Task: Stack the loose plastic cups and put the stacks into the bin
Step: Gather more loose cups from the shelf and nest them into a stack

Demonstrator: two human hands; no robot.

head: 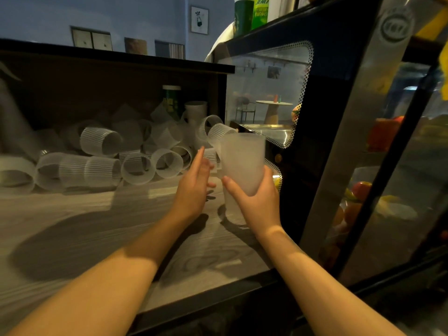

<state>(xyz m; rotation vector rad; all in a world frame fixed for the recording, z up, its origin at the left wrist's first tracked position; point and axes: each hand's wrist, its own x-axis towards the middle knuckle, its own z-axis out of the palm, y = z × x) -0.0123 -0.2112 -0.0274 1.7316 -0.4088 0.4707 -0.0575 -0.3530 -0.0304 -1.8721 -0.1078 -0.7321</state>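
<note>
the right hand [254, 197] is wrapped around the lower part of a frosted plastic cup [242, 161], thumb on the near side and fingers curled behind, holding it upright above the worktop [121, 226]. whether it is a single cup or several nested together cannot be told. the left hand [194, 187] is just beside it on the left, fingers straight and pointing up and away, gripping nothing; its fingertips [202, 151] reach toward the ribbed cups behind. the two hands are near each other but apart. a pile of loose ribbed plastic cups [104, 154] lies on its sides across the back of the pale wood-grain worktop, against a dark back panel [97, 86]. a green canister [171, 100] and an upright white cup [196, 112] stand behind the pile. to the right stands a glass display case [363, 141] with fruit [358, 190] inside, and green bottles [252, 13] sit on top of it.
</note>
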